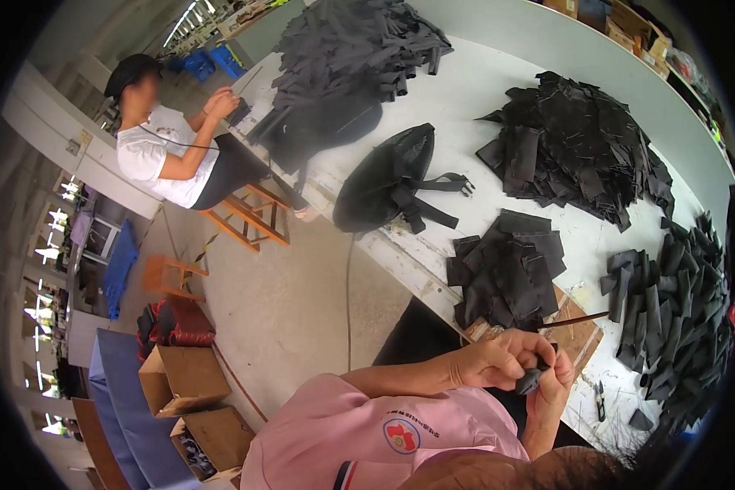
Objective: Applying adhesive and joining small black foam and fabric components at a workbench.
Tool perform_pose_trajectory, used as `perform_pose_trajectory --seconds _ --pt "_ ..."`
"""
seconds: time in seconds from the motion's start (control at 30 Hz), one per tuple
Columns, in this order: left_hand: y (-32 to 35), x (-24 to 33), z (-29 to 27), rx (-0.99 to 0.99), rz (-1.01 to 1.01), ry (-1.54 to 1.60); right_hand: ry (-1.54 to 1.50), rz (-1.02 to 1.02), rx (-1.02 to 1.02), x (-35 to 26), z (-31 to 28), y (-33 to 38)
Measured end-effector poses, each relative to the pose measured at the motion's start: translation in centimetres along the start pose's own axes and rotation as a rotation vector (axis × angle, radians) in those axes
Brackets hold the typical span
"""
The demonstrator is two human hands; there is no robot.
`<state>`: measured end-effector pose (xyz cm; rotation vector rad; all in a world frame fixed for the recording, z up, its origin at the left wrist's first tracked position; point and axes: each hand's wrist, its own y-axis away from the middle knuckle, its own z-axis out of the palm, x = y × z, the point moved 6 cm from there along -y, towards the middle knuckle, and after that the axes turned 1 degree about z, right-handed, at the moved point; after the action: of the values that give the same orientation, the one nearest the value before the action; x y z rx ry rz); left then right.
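My left hand (498, 361) and my right hand (554, 385) meet close together at the table's near edge. Pinched between their fingers is a small dark folded fabric piece (529, 380), partly hidden by the fingers. A thin brown rod (576, 319) sticks out over a worn brown board (578, 333) just beyond my hands. Past it lies a small heap of flat black fabric pieces (510, 265). Thread snips (601, 402) rest on the white table (465, 106) to the right of my right hand.
Black fabric pieces form large piles at the far right (580, 147), right edge (674, 302) and back (355, 49). A black bag with straps (392, 184) lies mid-table. At the left, another person (167, 139) sits on a wooden stool (253, 214). Cardboard boxes (184, 380) stand on the floor.
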<state>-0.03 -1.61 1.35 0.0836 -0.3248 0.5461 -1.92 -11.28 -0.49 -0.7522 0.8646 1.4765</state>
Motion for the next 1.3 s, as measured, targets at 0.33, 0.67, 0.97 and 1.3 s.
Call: perform_pose_trajectory --seconds 0.33,0.67,0.97,1.3 --pt "-0.4 2.1 0.6 0.447 0.469 -1.061 0.564 -0.415 0.151 -3.5 -0.7 -0.4" --pt "-1.1 1.3 -0.9 0.444 0.539 -0.773 0.740 -0.384 0.254 -3.6 -0.3 0.3" --pt "-0.9 -2.4 2.4 -0.049 -0.102 -0.054 0.053 0.023 0.136 -1.1 -0.9 2.0" --pt "-3.7 2.7 2.9 0.153 0.099 -0.076 0.651 -0.293 0.068 -9.3 1.4 -1.5"
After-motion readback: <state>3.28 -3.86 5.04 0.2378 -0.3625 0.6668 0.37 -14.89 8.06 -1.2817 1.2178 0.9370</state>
